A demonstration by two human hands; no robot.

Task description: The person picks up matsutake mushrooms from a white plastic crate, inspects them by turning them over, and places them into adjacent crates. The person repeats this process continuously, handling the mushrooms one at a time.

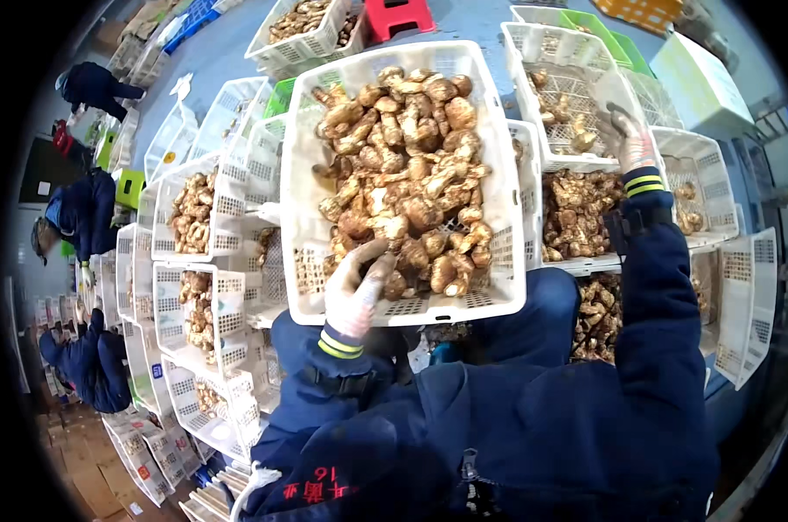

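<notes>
In front of me a white plastic crate rests tilted above my knees, heaped with brown mushrooms that look like matsutake. My left hand, in a soiled pale glove, reaches over the crate's near edge. Its fingertips are among the mushrooms there; whether they grip one is hidden. Off to the right, my right hand, also gloved, is over the right side of another white crate. Its fingers are extended and nothing shows in them. A few mushrooms lie on that crate's mesh floor.
A crate full of mushrooms sits below the right-hand one. Stacked crates with mushrooms line my left. Beyond are a red stool, a white foam box and green crates. Several people are at the far left.
</notes>
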